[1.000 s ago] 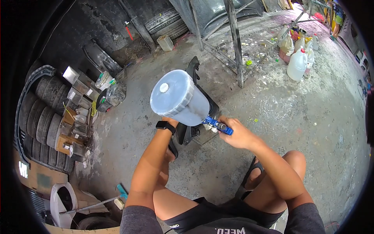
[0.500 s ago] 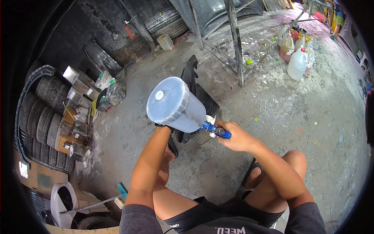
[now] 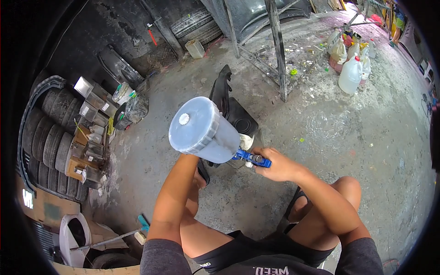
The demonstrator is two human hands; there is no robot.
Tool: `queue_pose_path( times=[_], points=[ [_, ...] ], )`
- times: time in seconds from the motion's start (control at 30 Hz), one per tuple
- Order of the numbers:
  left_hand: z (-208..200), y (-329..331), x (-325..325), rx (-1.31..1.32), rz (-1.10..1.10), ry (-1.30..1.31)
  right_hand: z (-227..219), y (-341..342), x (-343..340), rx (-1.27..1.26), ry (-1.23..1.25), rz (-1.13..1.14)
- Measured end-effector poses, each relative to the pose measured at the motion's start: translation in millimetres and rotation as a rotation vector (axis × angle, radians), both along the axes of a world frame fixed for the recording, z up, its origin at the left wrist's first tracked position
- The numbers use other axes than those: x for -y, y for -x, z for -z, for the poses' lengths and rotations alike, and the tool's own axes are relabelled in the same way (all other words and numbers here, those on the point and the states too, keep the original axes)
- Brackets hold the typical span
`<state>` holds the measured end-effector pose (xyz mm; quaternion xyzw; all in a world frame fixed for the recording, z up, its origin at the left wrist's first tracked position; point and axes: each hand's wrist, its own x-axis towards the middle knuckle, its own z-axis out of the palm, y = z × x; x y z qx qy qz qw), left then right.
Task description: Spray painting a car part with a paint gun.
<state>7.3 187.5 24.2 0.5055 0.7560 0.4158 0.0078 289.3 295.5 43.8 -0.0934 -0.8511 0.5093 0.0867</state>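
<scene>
A blue paint spray gun (image 3: pixel 252 158) is in my right hand (image 3: pixel 277 166), whose fingers are wrapped around its handle. The gun tilts to the left, and a large translucent paint cup (image 3: pixel 201 130) with a white-capped lid is fixed on it. My left forearm (image 3: pixel 172 201) reaches up under the cup; the cup hides that hand and its fingers. Beyond the cup stands a glossy black plastic part (image 3: pixel 221 94) with a flat panel (image 3: pixel 243 120). Something white and crumpled (image 3: pixel 246 141) shows just behind the gun.
At left are stacked tyres (image 3: pixel 52 133), boxes with containers (image 3: pixel 87 151) and buckets (image 3: pixel 123 94). A metal stand (image 3: pixel 277 50) rises ahead. Plastic jugs (image 3: pixel 350 75) stand at far right. A blue-headed brush (image 3: pixel 143 222) lies at lower left. The concrete floor is wet in places.
The paint cup has dropped slightly and shifted a little left, with the spray gun turning along with it. More of the black part and the white crumpled thing now shows.
</scene>
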Motion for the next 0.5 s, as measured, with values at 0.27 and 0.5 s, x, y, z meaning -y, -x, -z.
queue_pose_path(
  times=[0.27,0.5],
  points=[
    [-28.5,-38.0,-9.2,-0.343,-0.117,0.034,-13.4,-4.3,-1.2,0.063,0.06,-0.043],
    [6.1,-6.0,-12.8,-0.486,-0.159,-0.103,-12.3,0.1,-0.4,0.037,0.077,-0.143]
  ],
)
